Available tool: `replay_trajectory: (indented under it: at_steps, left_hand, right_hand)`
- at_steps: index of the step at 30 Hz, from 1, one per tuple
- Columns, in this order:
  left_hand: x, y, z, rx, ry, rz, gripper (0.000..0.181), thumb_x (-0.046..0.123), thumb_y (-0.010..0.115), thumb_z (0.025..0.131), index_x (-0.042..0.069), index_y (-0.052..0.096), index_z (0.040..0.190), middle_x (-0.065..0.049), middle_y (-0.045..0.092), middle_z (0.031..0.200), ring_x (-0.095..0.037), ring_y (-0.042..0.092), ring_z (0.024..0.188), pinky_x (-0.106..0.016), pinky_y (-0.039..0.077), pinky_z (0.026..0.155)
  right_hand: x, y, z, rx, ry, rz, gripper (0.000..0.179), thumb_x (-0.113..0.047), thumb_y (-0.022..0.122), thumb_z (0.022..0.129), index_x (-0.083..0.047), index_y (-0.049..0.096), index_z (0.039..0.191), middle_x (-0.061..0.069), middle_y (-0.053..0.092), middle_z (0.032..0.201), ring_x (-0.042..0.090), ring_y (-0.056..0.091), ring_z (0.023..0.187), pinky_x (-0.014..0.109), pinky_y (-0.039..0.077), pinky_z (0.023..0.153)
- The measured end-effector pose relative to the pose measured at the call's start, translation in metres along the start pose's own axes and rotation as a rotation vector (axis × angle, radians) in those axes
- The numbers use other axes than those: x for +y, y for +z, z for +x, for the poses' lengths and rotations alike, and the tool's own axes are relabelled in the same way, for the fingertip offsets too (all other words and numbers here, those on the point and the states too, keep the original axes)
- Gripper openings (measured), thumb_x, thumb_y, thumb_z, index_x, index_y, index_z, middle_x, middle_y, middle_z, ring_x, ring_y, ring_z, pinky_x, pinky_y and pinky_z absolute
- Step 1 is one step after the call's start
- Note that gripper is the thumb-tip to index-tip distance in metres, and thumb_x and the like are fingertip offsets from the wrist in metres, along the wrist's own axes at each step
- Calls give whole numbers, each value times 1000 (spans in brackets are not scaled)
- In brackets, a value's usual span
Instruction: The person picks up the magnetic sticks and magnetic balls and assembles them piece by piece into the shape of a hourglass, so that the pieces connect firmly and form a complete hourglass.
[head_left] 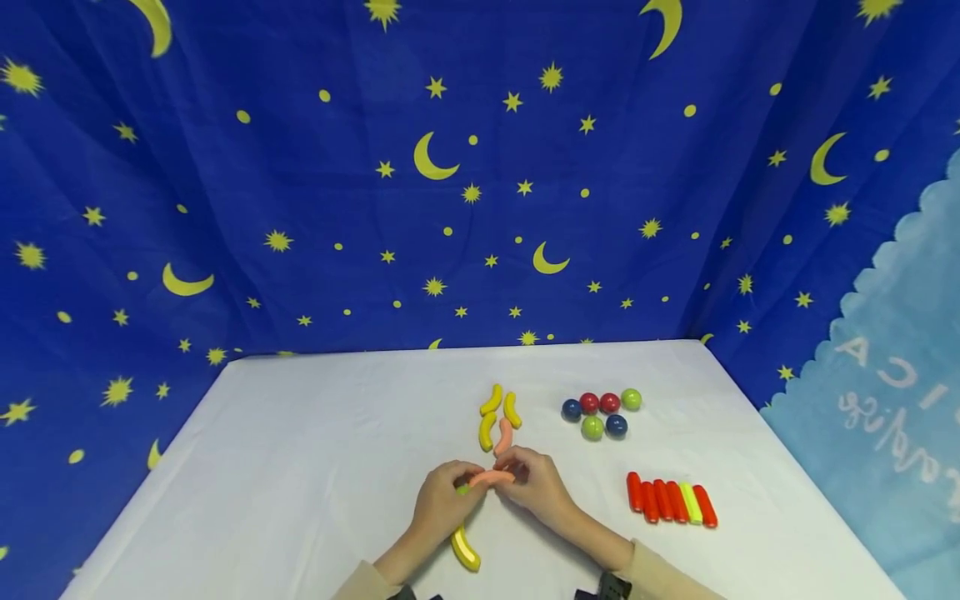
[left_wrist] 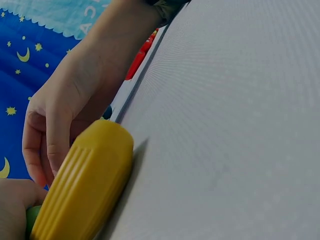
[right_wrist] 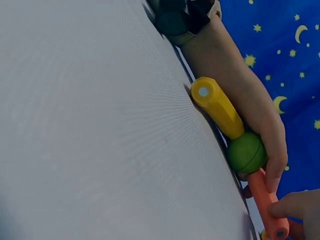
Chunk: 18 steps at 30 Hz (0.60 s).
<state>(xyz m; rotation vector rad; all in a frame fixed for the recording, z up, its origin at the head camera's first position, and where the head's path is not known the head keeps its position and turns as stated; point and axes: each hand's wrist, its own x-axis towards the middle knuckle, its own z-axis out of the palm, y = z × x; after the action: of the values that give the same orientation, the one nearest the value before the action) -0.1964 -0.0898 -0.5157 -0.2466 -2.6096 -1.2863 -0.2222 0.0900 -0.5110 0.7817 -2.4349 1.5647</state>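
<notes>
Left hand (head_left: 444,502) and right hand (head_left: 538,485) pinch 1 pink curved stick (head_left: 491,477) between them, an end each, probably to steady it against the green ball (right_wrist: 247,152) touching the yellow curved stick (right_wrist: 222,110)!

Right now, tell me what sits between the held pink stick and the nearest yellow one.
A green ball; the right wrist view shows it.

From here I see the held curved rod (right_wrist: 260,187) in salmon pink, the ball beside it (right_wrist: 247,152) in green, and the yellow rod (left_wrist: 95,170) with fine striped ridges. Of six straight rods (head_left: 663,501), five are red and one is yellow-green. The curtain (head_left: 337,183) is deep blue, printed with yellow moons, stars and dots.
</notes>
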Motion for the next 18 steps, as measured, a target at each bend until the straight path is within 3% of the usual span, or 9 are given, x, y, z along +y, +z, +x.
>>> replay_trajectory:
  at_steps: [5,9,13,18]
  left_hand:
    - [0,2,0,54,-38,-50,17,29,75,78,14,74,86,4,70,79,-3,57,71,-17,45,65]
    - [1,3,1,100,-88,-80,12,20,74,76,12,73,85,4,66,72,1,49,62,-16,41,58]
    - [1,3,1,123,-122,-99,12,18,74,75,12,73,85,3,65,68,2,46,57,-16,40,54]
    - [0,0,1,130,-136,-111,13,17,76,74,13,72,85,3,64,66,2,44,52,-16,38,50]
  right_hand:
    - [4,-6,2,50,-59,-51,22,-3,76,73,-4,68,94,7,71,89,13,62,77,23,51,68]
    - [12,-21,5,181,-73,-122,25,4,75,71,-4,67,93,7,70,88,19,61,76,24,51,66]
    - [17,-44,10,323,-26,-213,24,6,74,70,-4,67,91,7,68,87,21,59,79,23,49,68]
    - [25,-70,16,461,-2,-314,24,7,72,69,1,66,91,14,67,92,26,58,89,23,43,78]
